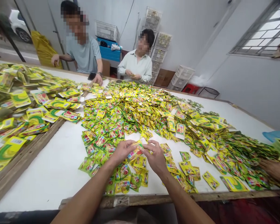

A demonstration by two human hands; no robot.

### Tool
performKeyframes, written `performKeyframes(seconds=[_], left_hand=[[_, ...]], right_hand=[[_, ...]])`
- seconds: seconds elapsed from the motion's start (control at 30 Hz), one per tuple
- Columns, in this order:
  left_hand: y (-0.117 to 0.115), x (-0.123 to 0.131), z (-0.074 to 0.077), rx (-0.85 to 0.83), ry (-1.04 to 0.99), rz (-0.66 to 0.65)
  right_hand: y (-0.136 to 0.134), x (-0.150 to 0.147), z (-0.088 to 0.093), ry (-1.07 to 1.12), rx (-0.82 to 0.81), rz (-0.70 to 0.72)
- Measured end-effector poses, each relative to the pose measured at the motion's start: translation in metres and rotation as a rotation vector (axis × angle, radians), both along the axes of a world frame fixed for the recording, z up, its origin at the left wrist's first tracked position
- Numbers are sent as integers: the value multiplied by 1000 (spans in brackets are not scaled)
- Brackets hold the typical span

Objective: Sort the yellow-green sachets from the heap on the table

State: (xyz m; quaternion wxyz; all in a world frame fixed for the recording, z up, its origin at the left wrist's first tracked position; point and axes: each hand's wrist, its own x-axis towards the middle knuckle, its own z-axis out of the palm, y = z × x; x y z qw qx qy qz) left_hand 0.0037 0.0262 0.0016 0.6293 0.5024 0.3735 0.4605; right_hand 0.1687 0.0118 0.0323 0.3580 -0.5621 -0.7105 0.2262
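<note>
Near the desk's front edge, the left hand (122,151) and right hand (156,158) meet, both closed in a fingertip pinch on one small sachet (137,148). It is held just above the white desk (58,161). The sachet is yellow and green with a red patch; its print is too small to read. More sachets lie loose below the hands, and a big pile (142,109) of the same kind spreads far and right. On the left, larger yellow-green packets (21,99) with white label patches cover an adjoining surface; their writing is also unreadable. At the far side sit a person in grey (84,56) and a person in white (136,65). Another worker's hand (274,169) rests on sachets at the right edge.
</note>
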Motion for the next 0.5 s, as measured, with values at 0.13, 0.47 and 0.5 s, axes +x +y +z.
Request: performKeyframes(seconds=[0.13, 0.47, 0.5], left_hand=[[1, 1, 1, -19, -25, -22], [-3, -21, 10, 3, 273, 21], [-3, -34, 16, -11, 350, 73]], right_hand=[[3, -2, 1, 117, -167, 152], [14, -6, -23, 136, -124, -29], [15, -3, -24, 82, -100, -54]])
